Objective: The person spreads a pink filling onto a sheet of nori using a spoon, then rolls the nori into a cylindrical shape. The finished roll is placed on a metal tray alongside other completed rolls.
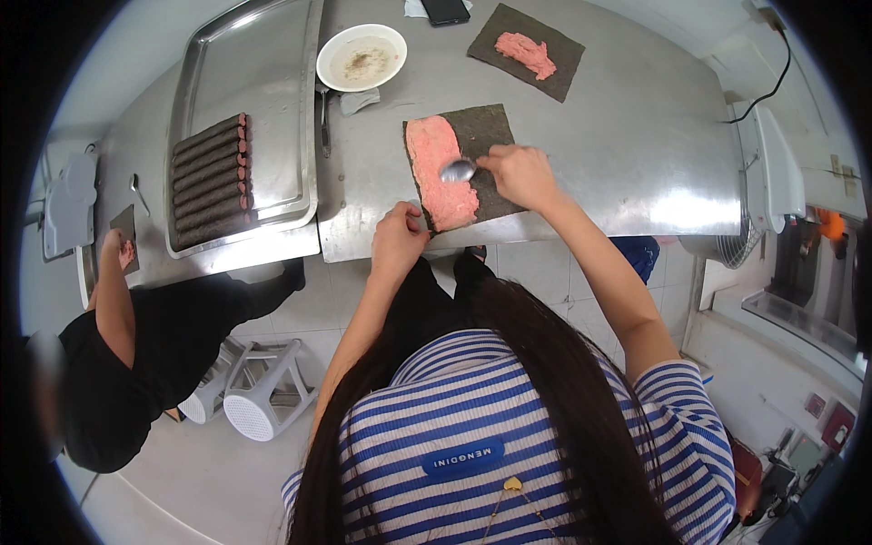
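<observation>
A dark seaweed sheet (495, 195) lies on the metal table in front of me. Pink minced meat (434, 154) covers its left part in a broad, flattened strip. My right hand (520, 177) grips a metal spoon (458, 170) by the handle, its bowl on the right edge of the meat; the spoon looks slightly blurred. At the sheet's near left corner, my left hand (398, 241) has its fingers closed on the edge. Farther back on the right, a second seaweed sheet (565, 56) carries an unspread lump of pink meat (527, 54).
On the left, a metal tray (272, 109) holds several seaweed-wrapped meat rolls (209, 182). A white bowl of cloudy liquid (361, 58) stands behind my sheet, near a phone (445, 11). At far left, a person in black (136, 363) works over another sheet. Plastic stools (259, 409) stand below.
</observation>
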Motion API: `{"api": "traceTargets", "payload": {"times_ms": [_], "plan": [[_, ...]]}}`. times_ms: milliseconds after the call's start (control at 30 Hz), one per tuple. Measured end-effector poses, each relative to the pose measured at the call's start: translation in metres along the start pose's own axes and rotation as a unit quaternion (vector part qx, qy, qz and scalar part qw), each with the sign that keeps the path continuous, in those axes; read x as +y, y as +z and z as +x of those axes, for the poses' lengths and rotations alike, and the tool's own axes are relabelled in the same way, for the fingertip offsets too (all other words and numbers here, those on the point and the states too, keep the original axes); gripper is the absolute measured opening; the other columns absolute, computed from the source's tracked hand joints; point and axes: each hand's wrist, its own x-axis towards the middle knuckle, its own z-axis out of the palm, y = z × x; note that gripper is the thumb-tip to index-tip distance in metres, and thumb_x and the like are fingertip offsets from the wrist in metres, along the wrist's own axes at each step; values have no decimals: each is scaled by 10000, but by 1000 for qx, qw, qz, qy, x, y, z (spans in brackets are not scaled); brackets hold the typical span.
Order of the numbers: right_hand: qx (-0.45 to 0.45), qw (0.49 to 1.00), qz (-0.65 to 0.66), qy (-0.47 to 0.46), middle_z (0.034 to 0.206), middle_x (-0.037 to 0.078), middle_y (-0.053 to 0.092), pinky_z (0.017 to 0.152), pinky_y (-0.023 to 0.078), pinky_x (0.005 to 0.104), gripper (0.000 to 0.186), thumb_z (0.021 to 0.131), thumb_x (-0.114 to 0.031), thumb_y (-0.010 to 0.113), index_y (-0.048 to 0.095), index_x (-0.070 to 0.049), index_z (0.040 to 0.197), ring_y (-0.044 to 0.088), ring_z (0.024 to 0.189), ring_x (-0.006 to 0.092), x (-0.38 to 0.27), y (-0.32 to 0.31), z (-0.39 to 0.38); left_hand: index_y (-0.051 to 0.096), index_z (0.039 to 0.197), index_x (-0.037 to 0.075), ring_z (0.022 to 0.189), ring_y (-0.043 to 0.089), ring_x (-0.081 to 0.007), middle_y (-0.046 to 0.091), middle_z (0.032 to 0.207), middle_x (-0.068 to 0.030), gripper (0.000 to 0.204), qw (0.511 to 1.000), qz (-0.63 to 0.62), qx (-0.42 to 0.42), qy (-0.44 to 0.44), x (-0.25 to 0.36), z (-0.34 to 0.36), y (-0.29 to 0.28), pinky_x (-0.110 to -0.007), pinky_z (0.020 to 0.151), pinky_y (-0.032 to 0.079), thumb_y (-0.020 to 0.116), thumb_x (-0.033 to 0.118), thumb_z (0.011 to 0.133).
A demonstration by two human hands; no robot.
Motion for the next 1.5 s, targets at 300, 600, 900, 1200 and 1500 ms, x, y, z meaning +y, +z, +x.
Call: {"api": "traceTargets", "payload": {"times_ms": [300, 600, 900, 1200, 1500], "plan": [[-29, 997, 25, -65, 793, 51, 614, 632, 519, 420, 262, 726, -74, 566, 720, -144, 925, 649, 767, 274, -8, -2, -36, 606, 961, 37, 725, 631, -243, 631, 768, -95, 341, 1000, 9, -12, -24, 2, 0, -2, -364, 672, 512, 756, 49, 654], [66, 990, 36, 117, 910, 108, 663, 695, 512, 456, 240, 815, -101, 525, 719, -120, 955, 651, 838, 330, 26, 5, 39, 598, 958, 16, 666, 617, -182, 605, 727, -83, 336, 1000, 6, 0, 2, -1, 0, 0, -309, 634, 512, 752, 30, 659], [29, 953, 200, 228, 895, 193, 675, 775, 482, 489, 246, 868, -109, 470, 707, -94, 934, 640, 862, 388, 25, 29, 42, 563, 1147, 48, 633, 604, -177, 567, 965, -108, 520, 999, -1, 10, 44, 4, -5, -3, -319, 624, 507, 742, 1, 661], [-39, 943, 224, 243, 888, 185, 669, 740, 473, 482, 233, 863, -110, 471, 695, -86, 922, 623, 850, 390, -8, 17, -22, 551, 1220, 90, 646, 607, -186, 563, 1025, -90, 580, 998, -4, -6, 68, 0, -5, -5, -344, 641, 504, 737, 6, 678], [-16, 921, 232, 312, 956, 164, 681, 773, 486, 468, 233, 878, -123, 483, 692, -71, 966, 630, 885, 383, -52, 27, -101, 559, 1213, 56, 622, 621, -159, 568, 1030, -95, 585, 996, -10, -14, 88, -1, -2, -5, -302, 598, 511, 747, -33, 666]]}}
